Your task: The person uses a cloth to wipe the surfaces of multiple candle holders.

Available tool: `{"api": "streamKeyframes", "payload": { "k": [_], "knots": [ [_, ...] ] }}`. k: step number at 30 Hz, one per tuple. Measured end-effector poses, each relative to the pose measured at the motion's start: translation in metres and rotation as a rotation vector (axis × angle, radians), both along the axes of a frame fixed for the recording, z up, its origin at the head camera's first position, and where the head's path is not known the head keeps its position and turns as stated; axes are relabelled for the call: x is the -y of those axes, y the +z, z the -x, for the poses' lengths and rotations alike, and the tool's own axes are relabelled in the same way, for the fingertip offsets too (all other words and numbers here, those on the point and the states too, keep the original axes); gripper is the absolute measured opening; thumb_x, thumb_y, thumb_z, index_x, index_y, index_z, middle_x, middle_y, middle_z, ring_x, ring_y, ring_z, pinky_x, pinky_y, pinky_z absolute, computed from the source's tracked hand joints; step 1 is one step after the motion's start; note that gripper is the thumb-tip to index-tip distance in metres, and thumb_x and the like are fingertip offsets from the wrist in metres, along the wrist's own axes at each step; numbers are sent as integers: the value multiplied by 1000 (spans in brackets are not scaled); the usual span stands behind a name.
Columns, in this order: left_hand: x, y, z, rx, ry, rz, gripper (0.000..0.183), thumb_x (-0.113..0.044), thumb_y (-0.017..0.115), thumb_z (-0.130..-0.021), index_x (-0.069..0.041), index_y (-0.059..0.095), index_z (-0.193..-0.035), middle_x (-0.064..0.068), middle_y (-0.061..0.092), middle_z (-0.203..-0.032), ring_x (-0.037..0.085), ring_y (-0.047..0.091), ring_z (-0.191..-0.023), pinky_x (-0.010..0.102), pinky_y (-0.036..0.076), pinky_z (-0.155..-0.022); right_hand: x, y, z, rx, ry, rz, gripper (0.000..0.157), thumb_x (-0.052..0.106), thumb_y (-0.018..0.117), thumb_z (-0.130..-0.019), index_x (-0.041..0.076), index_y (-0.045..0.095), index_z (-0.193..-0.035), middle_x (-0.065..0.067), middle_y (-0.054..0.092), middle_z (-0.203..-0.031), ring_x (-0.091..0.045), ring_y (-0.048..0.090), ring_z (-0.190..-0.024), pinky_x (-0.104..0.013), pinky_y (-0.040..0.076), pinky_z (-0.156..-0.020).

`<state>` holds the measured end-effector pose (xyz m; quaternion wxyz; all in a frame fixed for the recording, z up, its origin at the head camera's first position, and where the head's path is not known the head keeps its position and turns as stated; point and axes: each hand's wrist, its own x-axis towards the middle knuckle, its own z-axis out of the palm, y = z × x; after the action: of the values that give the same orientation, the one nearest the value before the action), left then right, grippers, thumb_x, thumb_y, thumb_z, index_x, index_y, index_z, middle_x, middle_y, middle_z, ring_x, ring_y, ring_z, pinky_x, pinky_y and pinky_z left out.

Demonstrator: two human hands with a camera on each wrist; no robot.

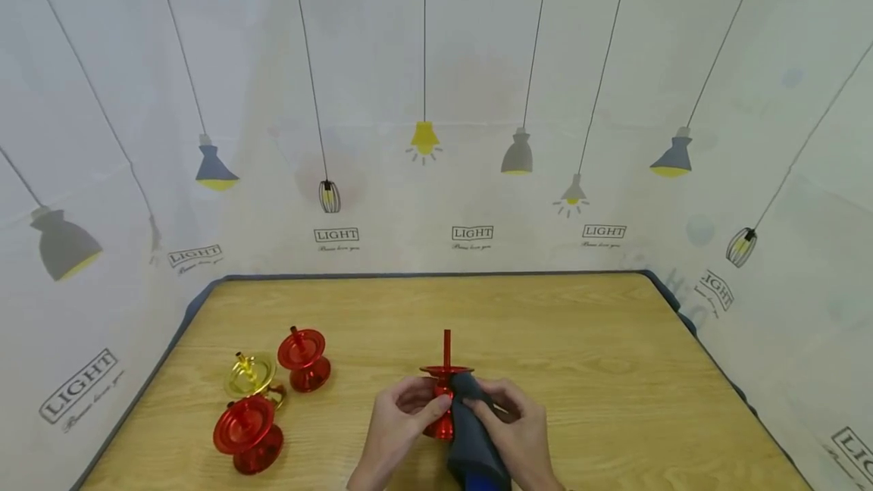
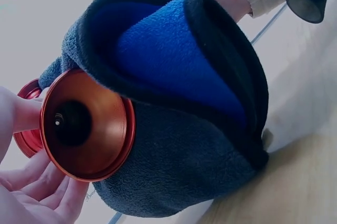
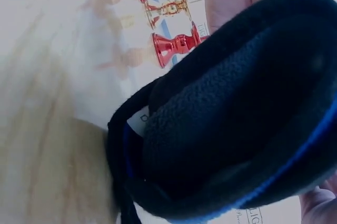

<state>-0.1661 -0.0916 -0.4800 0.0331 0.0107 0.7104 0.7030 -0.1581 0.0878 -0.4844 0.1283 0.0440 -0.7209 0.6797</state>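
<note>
A shiny red candle holder [image 1: 446, 371] stands upright between the hands in the head view, its thin stem pointing up. The left hand [image 1: 401, 419] grips its middle, thumb in front; the left wrist view looks into its hollow base [image 2: 108, 129]. My right hand [image 1: 514, 426] pinches a dark blue-grey cloth [image 1: 470, 430] and presses it against the holder's right side. The cloth hangs in folds below the fingers, and its bright blue other face [image 2: 163, 50] shows in the left wrist view. In the right wrist view the folded cloth [image 3: 210, 119] hides most of the hand.
On the left of the wooden table [image 1: 614, 370] stand a red candle holder [image 1: 303, 358], a gold one [image 1: 251, 376] and another red one [image 1: 247, 430], close together. A pale cloth wall [image 1: 382, 195] printed with lamps surrounds the table's back and sides.
</note>
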Motion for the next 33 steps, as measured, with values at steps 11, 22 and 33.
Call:
{"api": "streamKeyframes", "payload": {
  "k": [11,22,33],
  "knots": [
    [4,-2,13,21,-82,-20,48,-33,69,-98,1,64,-131,17,69,-127,19,67,-111,25,56,-89,2,1,13,-31,13,-14,19,1,81,-82,9,77,-99,-10,77,-104,-10,74,-94,-23,59,-74],
    [2,-1,19,2,53,49,44,-33,82,-87,-2,74,-117,12,76,-105,13,70,-90,21,56,-74,6,-1,23,-94,45,-62,20,5,83,-82,12,77,-100,-8,77,-102,-11,75,-94,-24,60,-72],
    [-4,6,30,21,85,43,43,-33,83,-86,-2,74,-113,11,76,-107,15,70,-91,21,57,-77,0,4,35,-79,40,-69,22,4,83,-82,16,78,-100,-5,78,-105,-13,75,-95,-25,60,-74]
  ]
}}
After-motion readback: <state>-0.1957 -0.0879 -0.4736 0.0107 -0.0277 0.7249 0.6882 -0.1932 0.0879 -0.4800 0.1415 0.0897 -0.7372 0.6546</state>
